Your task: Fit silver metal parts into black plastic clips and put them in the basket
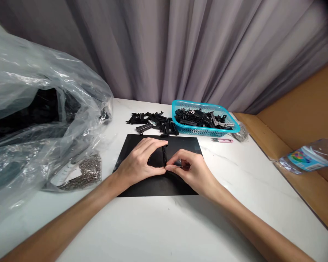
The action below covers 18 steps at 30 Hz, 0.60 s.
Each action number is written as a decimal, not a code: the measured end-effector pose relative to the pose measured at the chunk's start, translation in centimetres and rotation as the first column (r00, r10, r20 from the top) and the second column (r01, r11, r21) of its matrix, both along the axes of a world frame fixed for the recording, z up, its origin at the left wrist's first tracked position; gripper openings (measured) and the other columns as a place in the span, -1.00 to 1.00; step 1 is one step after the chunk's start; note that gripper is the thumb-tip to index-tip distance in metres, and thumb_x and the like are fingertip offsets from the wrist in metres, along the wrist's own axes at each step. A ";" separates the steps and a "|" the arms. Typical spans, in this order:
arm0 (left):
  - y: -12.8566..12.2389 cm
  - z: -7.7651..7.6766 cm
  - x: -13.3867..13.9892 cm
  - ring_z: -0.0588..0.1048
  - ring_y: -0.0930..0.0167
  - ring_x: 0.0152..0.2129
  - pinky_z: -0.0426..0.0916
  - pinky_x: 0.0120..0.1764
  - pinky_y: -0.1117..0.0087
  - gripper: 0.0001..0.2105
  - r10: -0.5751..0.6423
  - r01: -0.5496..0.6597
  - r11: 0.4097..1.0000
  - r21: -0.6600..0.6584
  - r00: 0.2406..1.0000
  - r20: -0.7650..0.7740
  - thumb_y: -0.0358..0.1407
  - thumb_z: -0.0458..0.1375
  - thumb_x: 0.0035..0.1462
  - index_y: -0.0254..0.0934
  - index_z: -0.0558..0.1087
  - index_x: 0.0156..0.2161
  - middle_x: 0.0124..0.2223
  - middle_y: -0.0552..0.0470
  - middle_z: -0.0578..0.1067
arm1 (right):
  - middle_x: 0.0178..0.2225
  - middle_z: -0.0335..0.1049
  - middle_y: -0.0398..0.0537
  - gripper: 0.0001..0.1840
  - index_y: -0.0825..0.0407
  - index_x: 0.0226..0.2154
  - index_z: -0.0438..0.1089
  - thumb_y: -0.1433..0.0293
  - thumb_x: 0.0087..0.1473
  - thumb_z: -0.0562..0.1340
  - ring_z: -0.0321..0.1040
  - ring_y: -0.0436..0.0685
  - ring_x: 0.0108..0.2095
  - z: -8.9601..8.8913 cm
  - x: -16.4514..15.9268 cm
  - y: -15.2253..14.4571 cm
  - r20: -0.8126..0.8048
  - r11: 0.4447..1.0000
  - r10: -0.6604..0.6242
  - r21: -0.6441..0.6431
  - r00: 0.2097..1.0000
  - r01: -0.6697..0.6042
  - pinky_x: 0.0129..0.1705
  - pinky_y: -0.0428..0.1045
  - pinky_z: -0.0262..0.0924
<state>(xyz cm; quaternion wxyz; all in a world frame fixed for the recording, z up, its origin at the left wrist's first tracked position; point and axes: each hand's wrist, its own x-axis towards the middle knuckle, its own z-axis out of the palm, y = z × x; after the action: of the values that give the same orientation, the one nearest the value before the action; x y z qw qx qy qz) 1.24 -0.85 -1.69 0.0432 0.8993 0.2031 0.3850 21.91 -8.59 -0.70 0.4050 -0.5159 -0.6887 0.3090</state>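
Over the black mat (158,187), my left hand (139,156) spans a narrow black plastic part (164,156). Its fingers reach the far end and its thumb lies at the near end, holding the part lengthwise away from me. My right hand (191,165) is closed in a pinch at the part's near end, with thumb and forefinger touching there. A thin pale sliver shows by the right fingers, too small to name. Beyond the mat lies a loose pile of similar black plastic parts (143,127).
A blue basket (202,133) full of black parts stands behind the mat. Pink-handled thread snips (222,140) lie right of it. At left are a large clear plastic bag (84,72) and a bag of small metal pieces (89,171). A bottle (308,158) rests by the cardboard (303,98).
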 end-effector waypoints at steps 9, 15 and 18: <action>0.1 0.7 0.0 0.56 0.24 0.00 0.48 0.13 0.17 -0.41 0.021 -0.012 0.962 -0.273 0.999 0.032 -0.20 0.47 0.01 -0.20 0.42 0.13 0.06 -0.08 0.55 | -0.05 0.40 0.04 -0.56 -0.01 -0.22 0.60 0.14 0.44 0.08 0.40 0.15 -0.06 1.1 2.5 1.1 -0.053 0.992 -0.011 0.125 0.999 0.017 -0.10 0.03 0.32; 0.2 0.4 0.5 0.59 0.25 -0.06 0.54 0.06 0.16 -0.42 0.016 0.031 0.875 -0.483 0.995 0.094 -0.17 0.50 -0.04 -0.19 0.45 0.09 0.05 -0.06 0.58 | -0.44 0.41 -0.10 -0.50 0.02 -0.31 0.53 0.04 0.42 0.09 0.42 0.06 -0.41 0.5 2.3 1.0 -0.190 0.996 -0.020 0.083 0.982 0.036 -0.18 0.04 0.40; 0.2 0.3 0.5 0.60 0.22 -0.04 0.53 0.08 0.12 -0.42 0.017 0.065 0.817 -0.572 0.990 0.137 -0.15 0.49 -0.04 -0.20 0.46 0.08 0.03 -0.06 0.61 | -0.32 0.51 -0.04 -0.58 0.04 -0.30 0.51 0.03 0.32 0.23 0.55 0.09 -0.38 0.3 1.8 0.9 -0.410 0.998 0.051 -0.001 0.911 -0.057 -0.18 0.06 0.50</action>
<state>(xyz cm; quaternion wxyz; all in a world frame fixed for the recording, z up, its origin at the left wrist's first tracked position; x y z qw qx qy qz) 1.74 -0.61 -1.38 0.3312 0.8184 0.2951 0.3652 23.73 -7.69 -0.40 0.5281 -0.4231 -0.6007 0.4257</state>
